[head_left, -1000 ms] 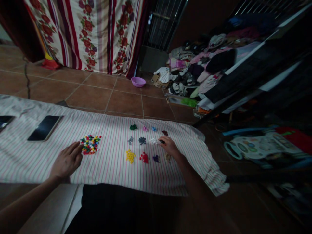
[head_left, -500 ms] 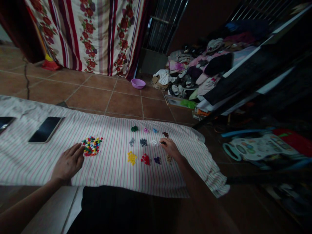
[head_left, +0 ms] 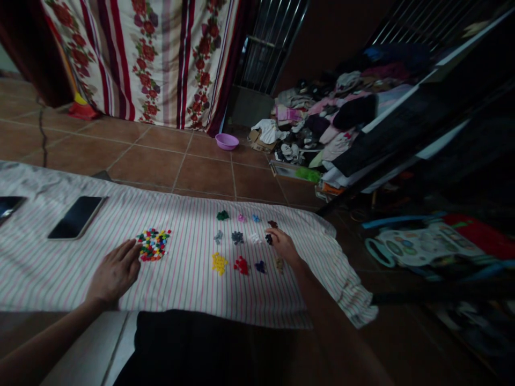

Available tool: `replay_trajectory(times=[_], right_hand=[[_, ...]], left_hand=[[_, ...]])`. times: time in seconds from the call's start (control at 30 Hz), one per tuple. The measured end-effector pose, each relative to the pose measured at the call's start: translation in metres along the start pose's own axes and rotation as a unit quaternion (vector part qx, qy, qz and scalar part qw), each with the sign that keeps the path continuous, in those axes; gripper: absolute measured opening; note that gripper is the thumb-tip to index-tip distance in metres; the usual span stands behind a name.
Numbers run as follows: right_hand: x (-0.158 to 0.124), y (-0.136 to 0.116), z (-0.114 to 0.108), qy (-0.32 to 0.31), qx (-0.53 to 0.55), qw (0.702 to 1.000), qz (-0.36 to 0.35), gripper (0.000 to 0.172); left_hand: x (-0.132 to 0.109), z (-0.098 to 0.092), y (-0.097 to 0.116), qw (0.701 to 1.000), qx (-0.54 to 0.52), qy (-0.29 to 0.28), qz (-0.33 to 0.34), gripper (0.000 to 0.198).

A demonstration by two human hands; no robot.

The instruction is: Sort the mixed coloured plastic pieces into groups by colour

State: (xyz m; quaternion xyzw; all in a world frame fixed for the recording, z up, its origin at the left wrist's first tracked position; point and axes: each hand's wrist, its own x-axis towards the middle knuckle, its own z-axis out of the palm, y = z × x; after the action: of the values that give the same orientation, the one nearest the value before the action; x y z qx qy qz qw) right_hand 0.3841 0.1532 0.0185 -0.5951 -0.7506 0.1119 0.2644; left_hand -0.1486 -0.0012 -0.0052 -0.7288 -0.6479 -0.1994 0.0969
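A striped cloth (head_left: 181,289) covers the low surface in front of me. My left hand (head_left: 115,272) lies flat on it with fingers stretched out, its tips touching a mixed pile of small coloured beads (head_left: 153,244). My right hand (head_left: 284,245) rests among several small sorted heaps, fingers curled over a dark piece by the black heap (head_left: 269,239). Nearby lie the yellow heap (head_left: 218,262), red heap (head_left: 241,264), purple heap (head_left: 259,266), grey heap (head_left: 237,237), white heap (head_left: 255,237) and green heap (head_left: 222,215).
Two dark phones (head_left: 75,216) (head_left: 8,206) lie on the cloth at the left. Beyond are tiled floor (head_left: 193,166), a purple bowl (head_left: 226,141), a floral curtain (head_left: 161,59), a heap of clothes (head_left: 322,128) and a toy (head_left: 418,244) at the right.
My right hand's fingers have shifted slightly toward the dark heap. The view has drifted a little downward. The left hand stays by the mixed pile.
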Motion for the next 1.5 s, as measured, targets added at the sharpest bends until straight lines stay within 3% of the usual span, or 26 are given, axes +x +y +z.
replay_trajectory(times=[0.13, 0.3, 0.43, 0.57, 0.67, 0.8, 1.0, 1.2, 1.37, 1.5], right_hand=[[0.002, 0.001, -0.004, 0.027, 0.003, 0.999, 0.028, 0.038], [0.000, -0.013, -0.012, 0.086, 0.001, 0.996, 0.013, 0.035], [-0.004, -0.049, -0.014, 0.116, 0.025, 0.993, -0.007, 0.034], [-0.008, -0.104, -0.005, 0.122, 0.071, 0.989, -0.041, 0.033], [-0.013, -0.151, 0.015, 0.099, 0.104, 0.988, -0.061, 0.030], [-0.026, -0.207, 0.061, 0.023, 0.165, 0.983, -0.074, 0.029], [-0.047, -0.266, 0.132, -0.055, 0.183, 0.977, -0.093, 0.023], [-0.048, -0.293, 0.164, -0.059, 0.133, 0.987, -0.066, 0.026], [-0.046, -0.300, 0.172, -0.054, 0.069, 0.995, -0.039, 0.020], [-0.051, -0.299, 0.175, -0.039, 0.078, 0.995, -0.042, 0.017]], left_hand=[[0.000, 0.001, -0.001, 1.000, 0.003, 0.007, -0.001, 0.043], [0.001, 0.000, 0.001, 1.000, -0.020, 0.017, -0.007, 0.041], [0.003, -0.002, 0.004, 0.999, -0.027, 0.009, -0.017, 0.041], [0.004, -0.003, 0.006, 1.000, -0.018, 0.002, -0.020, 0.041], [0.004, -0.002, 0.007, 1.000, -0.019, 0.001, -0.025, 0.041], [0.005, -0.002, 0.009, 0.999, -0.021, -0.003, -0.036, 0.040], [0.005, -0.005, 0.012, 0.999, -0.029, -0.006, -0.042, 0.041], [0.005, -0.004, 0.011, 0.999, -0.031, 0.006, -0.037, 0.039], [0.005, -0.002, 0.012, 0.999, -0.018, 0.031, -0.027, 0.038], [0.004, 0.003, 0.011, 0.999, -0.025, 0.042, -0.022, 0.038]])
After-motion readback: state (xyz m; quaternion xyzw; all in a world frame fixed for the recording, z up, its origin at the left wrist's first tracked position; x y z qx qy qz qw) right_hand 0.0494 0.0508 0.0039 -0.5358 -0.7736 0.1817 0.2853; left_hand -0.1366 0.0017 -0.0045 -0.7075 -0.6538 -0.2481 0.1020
